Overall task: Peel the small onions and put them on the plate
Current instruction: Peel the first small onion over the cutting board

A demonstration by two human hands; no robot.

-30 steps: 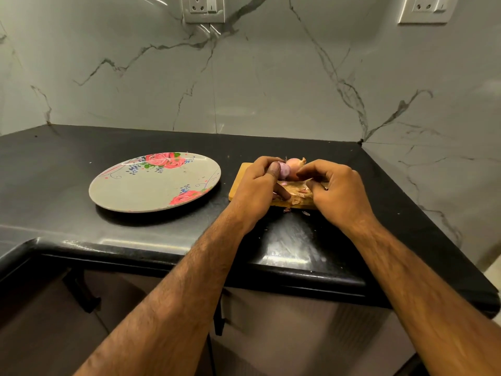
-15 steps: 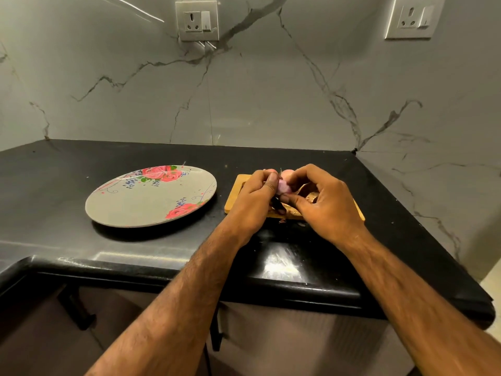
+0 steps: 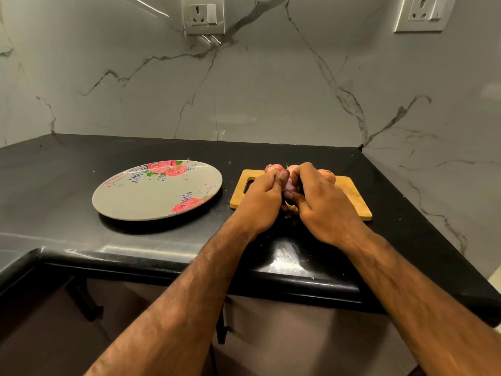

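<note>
I see the small onion [image 3: 289, 186] pinched between both hands just above the middle of the wooden cutting board [image 3: 353, 198]. Only a pale purple sliver of it shows between the fingers, so I cannot tell which way its long axis runs or where its tip points.

My left hand [image 3: 260, 202] comes in from 7 o'clock, fingers curled, its thumb lying over the onion's left side. My right hand [image 3: 322, 203] comes in from 5 o'clock, fingers curled down over the onion's right side. The two hands are together, knuckles nearly touching, both gripping the one onion.

At the board's 12 o'clock edge, an unpeeled onion [image 3: 274, 168] peeks above the left hand and another orange onion [image 3: 327, 175] shows behind the right. A few peel scraps [image 3: 291, 210] lie at the board's 6 o'clock edge, below the hands.

The flowered plate [image 3: 151, 198] sits at 9 o'clock from the board, just beside it, on the black counter [image 3: 67, 164].
</note>
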